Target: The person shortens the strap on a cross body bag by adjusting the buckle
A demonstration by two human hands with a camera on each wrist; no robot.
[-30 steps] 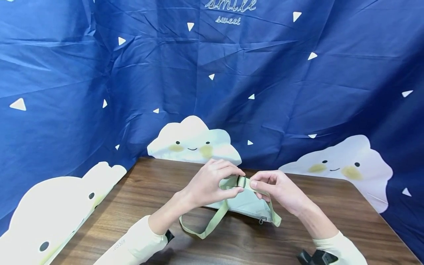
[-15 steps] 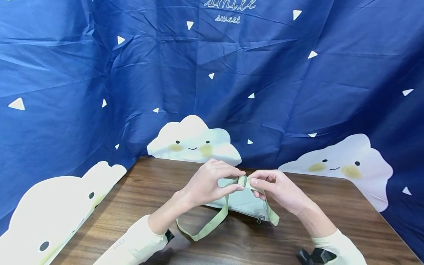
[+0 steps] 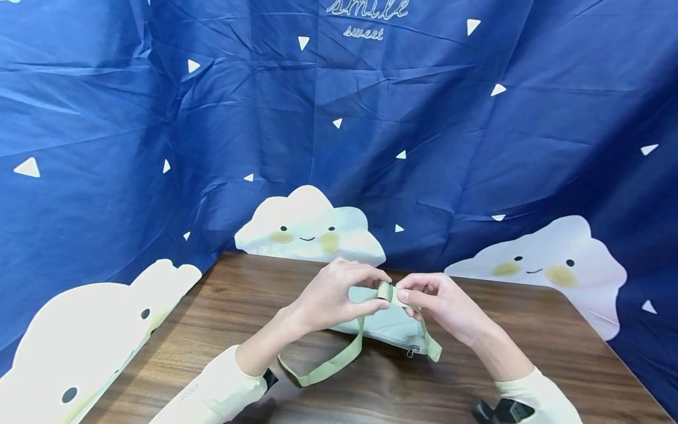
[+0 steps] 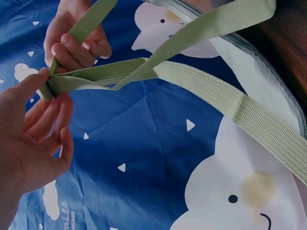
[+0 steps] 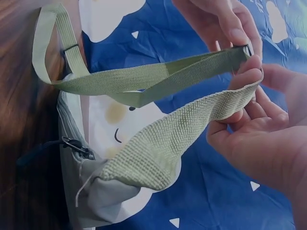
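My left hand pinches a dark strap buckle between thumb and fingertips, with light green webbing threaded round it. Just to its right, my right hand pinches the green strap close beside the buckle. From there the strap runs down to one end of a pale green zippered bag on the table, behind and below both hands. Another length of the strap hangs in a loop at the left. In the right wrist view a zipper pull shows at the bag's end.
The brown wood-grain table lies under the bag and both forearms. A blue curtain with white triangles and smiling clouds hangs behind the table and along its left side. Dark wrist cameras sit on the sleeves.
Both hands stay nearly in place at the buckle. The hanging strap loop has shifted left and down a little, and the bag's right end with its strap has shifted slightly left.
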